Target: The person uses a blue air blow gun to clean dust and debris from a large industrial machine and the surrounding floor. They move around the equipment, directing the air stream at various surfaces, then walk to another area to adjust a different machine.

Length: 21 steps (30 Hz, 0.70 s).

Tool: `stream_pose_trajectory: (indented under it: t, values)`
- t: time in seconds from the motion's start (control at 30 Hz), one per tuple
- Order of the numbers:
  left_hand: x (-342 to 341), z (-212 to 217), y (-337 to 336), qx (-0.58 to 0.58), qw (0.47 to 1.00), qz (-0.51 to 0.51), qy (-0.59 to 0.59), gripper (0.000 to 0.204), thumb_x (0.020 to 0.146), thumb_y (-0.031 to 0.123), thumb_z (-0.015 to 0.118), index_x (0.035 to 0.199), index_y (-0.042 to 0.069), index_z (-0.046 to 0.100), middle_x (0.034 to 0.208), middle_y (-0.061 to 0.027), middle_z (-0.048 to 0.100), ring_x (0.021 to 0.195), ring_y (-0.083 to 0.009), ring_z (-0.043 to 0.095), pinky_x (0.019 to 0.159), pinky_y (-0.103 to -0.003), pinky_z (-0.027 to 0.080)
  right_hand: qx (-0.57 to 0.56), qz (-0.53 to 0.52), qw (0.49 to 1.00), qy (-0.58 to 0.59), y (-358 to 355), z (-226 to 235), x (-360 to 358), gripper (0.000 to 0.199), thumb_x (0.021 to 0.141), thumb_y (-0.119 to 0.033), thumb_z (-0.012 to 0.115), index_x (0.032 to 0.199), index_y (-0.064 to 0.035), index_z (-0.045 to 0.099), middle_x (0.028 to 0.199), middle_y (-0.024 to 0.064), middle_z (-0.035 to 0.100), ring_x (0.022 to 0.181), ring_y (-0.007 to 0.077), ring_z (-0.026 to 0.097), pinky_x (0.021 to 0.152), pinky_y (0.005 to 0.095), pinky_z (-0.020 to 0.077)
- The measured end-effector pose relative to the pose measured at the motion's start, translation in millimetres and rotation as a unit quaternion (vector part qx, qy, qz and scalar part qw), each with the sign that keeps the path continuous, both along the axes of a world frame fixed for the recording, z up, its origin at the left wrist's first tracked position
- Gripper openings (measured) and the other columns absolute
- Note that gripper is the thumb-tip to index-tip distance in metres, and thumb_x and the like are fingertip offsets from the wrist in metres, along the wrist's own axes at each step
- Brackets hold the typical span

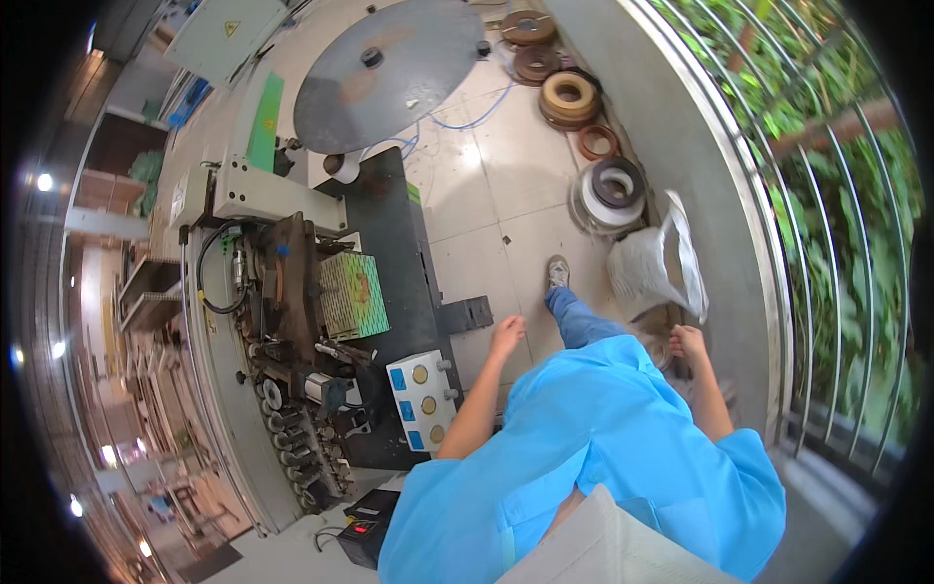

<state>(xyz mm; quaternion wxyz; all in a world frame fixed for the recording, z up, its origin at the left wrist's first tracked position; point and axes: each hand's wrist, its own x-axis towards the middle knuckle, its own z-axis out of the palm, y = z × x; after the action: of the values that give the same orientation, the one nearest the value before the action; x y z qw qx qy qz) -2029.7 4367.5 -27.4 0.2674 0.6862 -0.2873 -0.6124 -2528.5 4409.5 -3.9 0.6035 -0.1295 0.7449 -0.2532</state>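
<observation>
My left hand (507, 337) hangs in the air with its fingers loosely curled, and nothing shows in it. It is nearest to a small black plate (468, 314) that juts from the machine's dark table. Over on the other side, my right hand (688, 344) is closed in a fist, with no object visible in it. Just beyond that hand, a white woven sack (650, 268) stands on the floor with its mouth gaping.
The machine (292, 282) with a perforated guard (353, 296) and a white gauge box (419, 400) stands left. A large grey disc (384, 73) is ahead. Rolls of edge tape (569, 98) line the right wall, below a railing (822, 214). One shoe (556, 272) is on the tiled floor.
</observation>
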Motion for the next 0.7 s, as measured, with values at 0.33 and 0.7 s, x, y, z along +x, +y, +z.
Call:
stream_pose_trajectory:
  t: [0.33,0.7]
  values:
    - [88,68,-146,0.074,0.977,0.202,-0.006,0.032,0.101,0.036,0.056,0.116,0.009,0.063,0.093,-0.0056,0.068,0.078,-0.0159,0.065,0.068,-0.028,0.051,-0.369,0.340,0.839,0.211,-447,58,186,0.035,0.090,-0.031,0.061,0.098,0.0023,0.069,0.088,0.0244,0.069,0.085,0.0363,0.070,0.077,0.0447,0.0525]
    - [52,73,-411,-0.055,0.898,0.386,0.204,0.073,0.098,0.071,0.037,0.129,0.008,0.057,0.112,-0.0116,0.065,0.097,-0.0250,0.062,0.083,-0.036,0.050,-0.564,0.361,0.719,0.186,-837,201,271,0.028,0.095,-0.028,0.060,0.100,-0.0026,0.070,0.095,0.0225,0.069,0.090,0.0406,0.066,0.078,0.0463,0.0506]
